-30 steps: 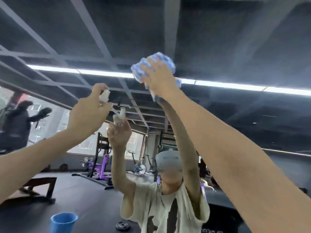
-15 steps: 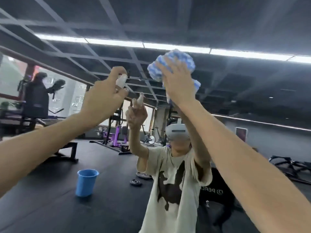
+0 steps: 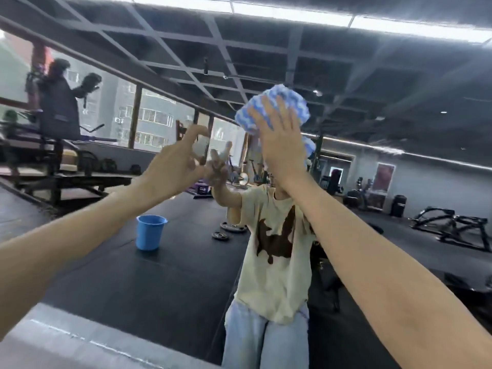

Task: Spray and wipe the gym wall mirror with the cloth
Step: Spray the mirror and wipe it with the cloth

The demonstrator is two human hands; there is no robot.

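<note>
The wall mirror (image 3: 372,75) fills the view and reflects me and the gym. My right hand (image 3: 279,145) presses a blue and white cloth (image 3: 274,102) flat against the glass, fingers straight and spread. My left hand (image 3: 175,166) is raised to the left of it, curled round a small pale spray bottle (image 3: 200,147) with the forefinger arched over its top. The bottle is mostly hidden by the fingers and blurred.
In the reflection, a blue bucket (image 3: 150,235) stands on the black floor, with weight plates (image 3: 229,230) near it. Gym machines (image 3: 53,129) and windows are at the left, more equipment (image 3: 452,230) at the right. The mirror's lower edge (image 3: 80,339) runs along the bottom left.
Both hands have come down the mirror, the cloth sliding lower on the glass. My view has tilted down, so more floor and the bucket show.
</note>
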